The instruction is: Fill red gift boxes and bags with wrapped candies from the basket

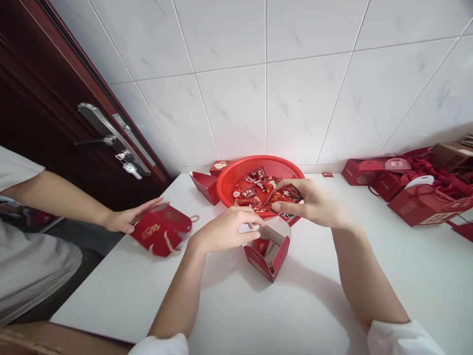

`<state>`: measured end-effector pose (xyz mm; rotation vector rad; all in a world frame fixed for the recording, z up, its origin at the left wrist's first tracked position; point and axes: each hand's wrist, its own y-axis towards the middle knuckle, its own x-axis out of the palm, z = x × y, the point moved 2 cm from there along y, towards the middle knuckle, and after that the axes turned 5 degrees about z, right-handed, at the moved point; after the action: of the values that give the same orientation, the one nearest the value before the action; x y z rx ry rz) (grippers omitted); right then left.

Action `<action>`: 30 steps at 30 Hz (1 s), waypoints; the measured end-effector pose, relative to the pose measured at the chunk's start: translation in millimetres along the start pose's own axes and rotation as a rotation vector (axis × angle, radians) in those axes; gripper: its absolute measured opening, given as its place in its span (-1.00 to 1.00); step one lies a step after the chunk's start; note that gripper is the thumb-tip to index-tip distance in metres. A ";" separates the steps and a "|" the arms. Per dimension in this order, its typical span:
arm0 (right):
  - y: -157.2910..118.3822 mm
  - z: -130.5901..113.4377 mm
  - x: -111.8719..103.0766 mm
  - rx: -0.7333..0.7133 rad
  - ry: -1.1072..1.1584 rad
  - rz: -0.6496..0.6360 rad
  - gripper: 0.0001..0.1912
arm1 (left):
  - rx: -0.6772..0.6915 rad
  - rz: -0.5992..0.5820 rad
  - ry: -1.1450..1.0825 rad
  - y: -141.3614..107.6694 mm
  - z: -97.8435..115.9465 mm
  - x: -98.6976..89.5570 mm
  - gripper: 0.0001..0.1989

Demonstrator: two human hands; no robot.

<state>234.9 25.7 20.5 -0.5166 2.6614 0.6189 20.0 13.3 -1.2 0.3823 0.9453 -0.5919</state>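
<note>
A red plastic basket [260, 161] with small wrapped sweets [254, 190] stands against the tiled wall. Between thumb and fingers of my right hand [312, 204] is a dark red packet [287, 194], held over the basket's right front rim. In front of the basket sits an open red box [275, 261] with a red packet [261, 245] and something pale inside. My left hand [227, 229] is at the box's upper left edge, thumb and fingers apart, with nothing visible in it. Its fingertips partly cover the box's back edge.
At the left, another person's hand [127, 219] touches a red box with rope handles [160, 231]. An open red box [207, 186] stands left of the basket. Several red gift boxes [417, 199] are piled at the right. A dark door [48, 88] is at the left.
</note>
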 end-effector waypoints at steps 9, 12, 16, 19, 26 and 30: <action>6.9 7.2 36.4 0.046 -0.115 -0.240 -0.80 | -0.292 -0.244 0.029 -17.3 -5.3 -5.5 -0.51; 8.3 10.4 39.6 0.055 -0.186 -0.201 -0.77 | -0.339 -0.259 0.024 -19.0 -10.9 -4.7 -0.23; 3.8 6.0 34.6 0.100 0.038 -0.105 -0.84 | -0.328 -0.286 0.003 -18.9 -15.4 -1.4 -0.10; 1.0 2.0 35.6 0.135 0.237 -0.216 -0.92 | -0.309 -0.307 -0.028 -17.5 -16.3 -0.3 -0.16; 1.5 10.1 54.3 0.062 0.012 -0.504 -0.91 | -0.217 -0.322 0.023 -13.7 -15.6 -3.3 -0.35; -3.4 9.7 44.4 0.091 -0.037 -0.407 -0.82 | -0.225 -0.315 0.008 -15.2 -18.9 -3.3 -0.16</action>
<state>200.3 15.7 -7.4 -0.9740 2.4308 0.3785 -3.2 12.8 -9.3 0.0333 1.0760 -0.7610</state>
